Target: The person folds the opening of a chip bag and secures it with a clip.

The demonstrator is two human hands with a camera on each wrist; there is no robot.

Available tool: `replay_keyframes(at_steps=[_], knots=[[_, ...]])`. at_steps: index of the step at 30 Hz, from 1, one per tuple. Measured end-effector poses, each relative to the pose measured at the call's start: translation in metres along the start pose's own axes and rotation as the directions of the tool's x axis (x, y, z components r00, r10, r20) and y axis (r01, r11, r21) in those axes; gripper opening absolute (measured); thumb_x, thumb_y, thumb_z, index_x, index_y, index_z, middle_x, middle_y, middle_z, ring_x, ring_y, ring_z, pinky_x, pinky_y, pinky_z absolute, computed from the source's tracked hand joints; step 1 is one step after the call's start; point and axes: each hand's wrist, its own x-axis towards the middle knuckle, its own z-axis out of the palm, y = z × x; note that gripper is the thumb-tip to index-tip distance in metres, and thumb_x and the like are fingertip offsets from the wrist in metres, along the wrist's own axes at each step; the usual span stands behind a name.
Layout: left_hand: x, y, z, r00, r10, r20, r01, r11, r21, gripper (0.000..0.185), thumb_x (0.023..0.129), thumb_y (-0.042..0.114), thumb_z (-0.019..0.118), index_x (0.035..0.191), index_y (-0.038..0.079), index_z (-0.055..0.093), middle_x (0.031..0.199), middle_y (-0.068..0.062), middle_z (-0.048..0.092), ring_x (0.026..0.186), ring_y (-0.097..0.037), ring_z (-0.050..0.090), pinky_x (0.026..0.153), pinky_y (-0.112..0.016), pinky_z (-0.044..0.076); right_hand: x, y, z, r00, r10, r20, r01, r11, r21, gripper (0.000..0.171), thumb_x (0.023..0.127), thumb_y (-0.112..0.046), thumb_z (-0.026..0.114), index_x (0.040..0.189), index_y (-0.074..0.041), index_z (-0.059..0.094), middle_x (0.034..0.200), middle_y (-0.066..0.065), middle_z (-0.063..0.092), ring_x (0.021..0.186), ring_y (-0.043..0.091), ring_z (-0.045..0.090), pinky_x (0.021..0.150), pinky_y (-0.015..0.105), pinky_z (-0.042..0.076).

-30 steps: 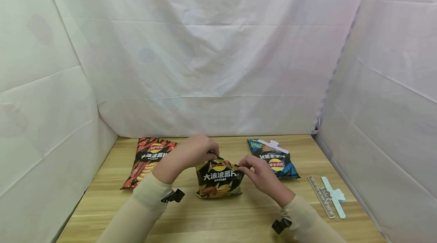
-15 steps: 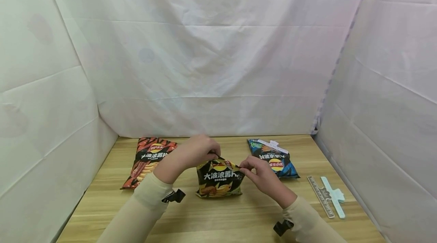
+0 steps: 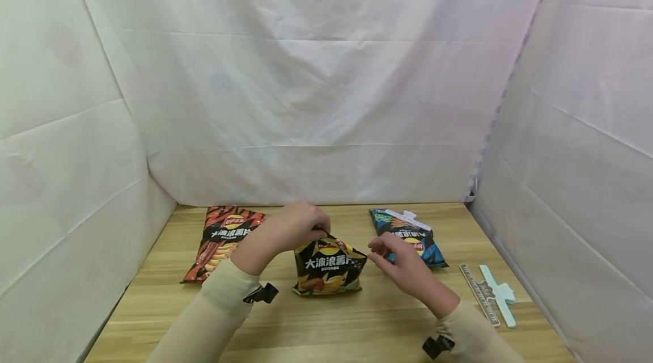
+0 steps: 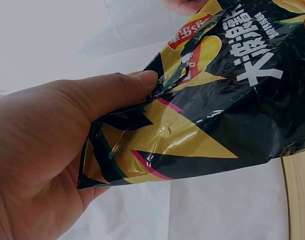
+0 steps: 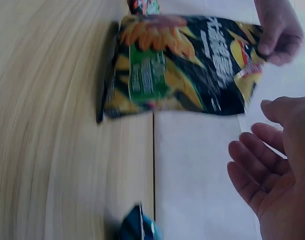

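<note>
Holding the black chip bag upright on the counter by one top corner: our left hand pinches the crimped seal, thumb and fingers curled round the foil, as the left wrist view shows plainly. Our right hand is off the bag, just beside its right top corner, fingers loosely spread and holding nothing; the right wrist view shows an open palm with a gap to the foil.

To do this step well, in our judgement:
- keep the left pinch high on the seal, not on the puffed body, so we don't crush the chips
- bring the right hand back to the opposite corner at the same height, so the seal stays taut and level
- keep the bag's base planted on the counter; it will tip if the left hand pulls sideways alone

Bag itself: black foil with yellow triangles and thin red lines, white lettering, a red and yellow logo near the top, chips pictured low on the front. It looks inflated, top edge creased where pinched. Whether the seal is already open, we cannot tell.

It stands centre counter, between a red bag at left and a blue bag at right. Two long clips lie further right, well apart.
</note>
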Motion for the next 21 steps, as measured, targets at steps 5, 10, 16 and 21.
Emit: replay_keyframes(at_steps=[5,10,16,21], knots=[[-0.001,-0.001,-0.001,1.0,0.0,-0.004,0.0,1.0,-0.005,0.008,0.106,0.021,0.08,0.1,0.024,0.083,0.095,0.012,0.076,0.078,-0.001,0.064,0.076,-0.03,0.059,-0.01,0.015,-0.021,1.0,0.021,-0.011,-0.021,0.997,-0.069,0.017,0.104,-0.009,0.079,0.114,-0.022,0.074,0.103,-0.01,0.07,0.089,0.003,0.066,0.075,0.03,0.06],[-0.001,-0.001,-0.001,1.0,-0.007,-0.004,0.007,1.0,0.0,0.007,0.106,0.022,0.08,0.1,0.024,0.083,0.097,0.011,0.077,0.079,-0.001,0.065,0.077,-0.03,0.059,-0.021,0.033,-0.046,0.99,0.135,-0.04,-0.14,0.975,-0.174,0.009,0.102,-0.008,0.082,0.108,-0.012,0.076,0.1,-0.007,0.07,0.088,0.01,0.067,0.073,0.033,0.059],[-0.001,0.0,-0.001,1.0,0.0,-0.01,0.0,1.0,0.003,0.008,0.106,0.021,0.08,0.1,0.024,0.084,0.096,0.012,0.077,0.079,-0.001,0.065,0.077,-0.03,0.06,-0.04,0.05,-0.088,0.906,0.422,0.016,-0.399,0.867,-0.299,0.033,0.108,-0.021,0.075,0.123,0.008,0.071,0.115,0.022,0.071,0.1,0.038,0.072,0.084,0.056,0.061],[-0.001,-0.001,-0.001,1.0,-0.001,-0.012,0.001,1.0,0.003,0.008,0.106,0.021,0.079,0.1,0.025,0.083,0.096,0.012,0.077,0.078,-0.001,0.065,0.077,-0.03,0.059,-0.058,0.072,-0.119,0.848,0.528,0.039,-0.466,0.779,-0.42,0.057,0.111,-0.031,0.069,0.13,0.022,0.06,0.123,0.041,0.064,0.11,0.057,0.067,0.09,0.067,0.056]])
